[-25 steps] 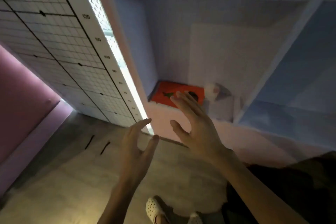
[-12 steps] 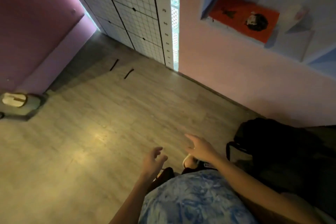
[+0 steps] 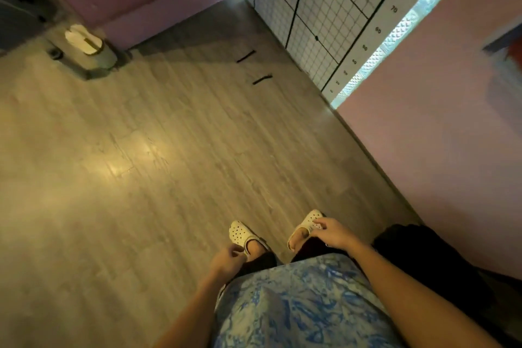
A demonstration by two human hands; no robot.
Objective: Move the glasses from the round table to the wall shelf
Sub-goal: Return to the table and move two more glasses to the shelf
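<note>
No glasses and no round table are in view. Only a blurred sliver of the wall shelf (image 3: 508,48) shows at the right edge, with a bit of red inside it. I look straight down at a wooden floor and my white clogs. My left hand (image 3: 226,260) hangs low by my left leg, fingers loosely curled in, holding nothing. My right hand (image 3: 330,233) hangs over my right foot, fingers bent and slightly apart, also holding nothing.
A pink wall (image 3: 437,135) runs along the right. A gridded panel with a number scale (image 3: 324,8) stands at the top. A white object on a grey base (image 3: 83,41) sits top left. A black object (image 3: 429,265) lies at my right.
My view has swung down and left from the shelf to the floor. Both hands have dropped from in front of the shelf to beside my legs.
</note>
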